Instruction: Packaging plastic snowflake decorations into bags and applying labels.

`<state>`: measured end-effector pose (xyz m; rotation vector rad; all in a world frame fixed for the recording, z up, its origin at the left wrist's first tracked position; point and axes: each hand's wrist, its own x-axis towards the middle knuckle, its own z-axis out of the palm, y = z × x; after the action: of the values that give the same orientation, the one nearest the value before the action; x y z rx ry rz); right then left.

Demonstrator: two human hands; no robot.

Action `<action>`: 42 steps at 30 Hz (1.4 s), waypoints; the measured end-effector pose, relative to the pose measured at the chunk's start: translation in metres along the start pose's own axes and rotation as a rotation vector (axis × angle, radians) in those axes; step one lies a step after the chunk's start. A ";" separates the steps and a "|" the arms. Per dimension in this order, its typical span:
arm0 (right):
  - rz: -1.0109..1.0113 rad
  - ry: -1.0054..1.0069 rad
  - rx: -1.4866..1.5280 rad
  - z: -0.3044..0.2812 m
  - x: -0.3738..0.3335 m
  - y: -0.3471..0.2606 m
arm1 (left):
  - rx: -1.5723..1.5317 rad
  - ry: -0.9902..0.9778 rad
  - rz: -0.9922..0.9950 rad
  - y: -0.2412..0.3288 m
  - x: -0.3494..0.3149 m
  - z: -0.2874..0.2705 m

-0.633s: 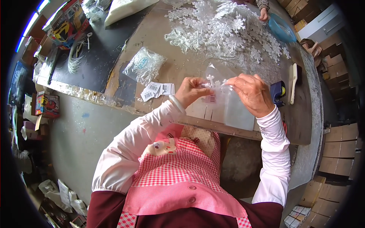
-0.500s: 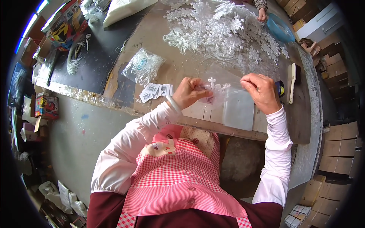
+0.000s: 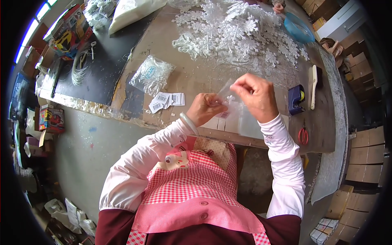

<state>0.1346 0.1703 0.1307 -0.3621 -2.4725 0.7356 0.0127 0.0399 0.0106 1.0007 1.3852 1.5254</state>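
My left hand (image 3: pixel 207 108) and my right hand (image 3: pixel 255 94) hold a small clear plastic bag (image 3: pixel 227 92) between them above the near edge of the wooden table (image 3: pixel 192 77). The left hand pinches the bag's lower part, where a small white snowflake piece shows. The right hand grips the bag's upper edge with its fingertips. A stack of clear bags (image 3: pixel 249 122) lies flat on the table just below the hands. A big heap of white plastic snowflakes (image 3: pixel 237 32) covers the far side of the table.
Small white barcode labels (image 3: pixel 165 101) and a clear packet (image 3: pixel 152 74) lie left of my hands. To the right are a blue tape dispenser (image 3: pixel 295 99), a brush (image 3: pixel 314 85) and red scissors (image 3: pixel 303 134). Another person's hand (image 3: pixel 279 7) is at the far edge. Cardboard boxes (image 3: pixel 367 159) stand right.
Both hands have lifted the clear bag off the stack and drawn closer together. The right hand has moved left and up, from the stack's top to the bag's upper edge.
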 end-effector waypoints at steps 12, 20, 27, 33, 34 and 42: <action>0.400 -0.285 0.434 -0.028 -0.034 0.069 | -0.153 0.035 -0.084 -0.015 -0.013 -0.011; 0.014 -0.288 0.101 -0.033 -0.036 0.044 | -0.054 0.002 -0.059 -0.014 -0.012 -0.004; 0.069 -0.230 -0.058 -0.047 -0.032 0.040 | -0.023 -0.013 -0.018 -0.004 -0.009 -0.001; 0.235 -0.048 0.168 -0.046 -0.050 0.044 | 0.067 -0.017 -0.031 -0.010 -0.011 0.000; 0.238 -0.047 0.169 -0.044 -0.050 0.041 | 0.028 -0.019 -0.025 -0.011 -0.013 0.003; 0.105 -0.055 0.106 -0.025 -0.045 0.019 | -0.004 -0.100 -0.035 -0.003 -0.017 0.015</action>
<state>0.1875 0.1792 0.1187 -0.4403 -2.4683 0.9267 0.0325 0.0288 0.0078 1.0306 1.3223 1.4326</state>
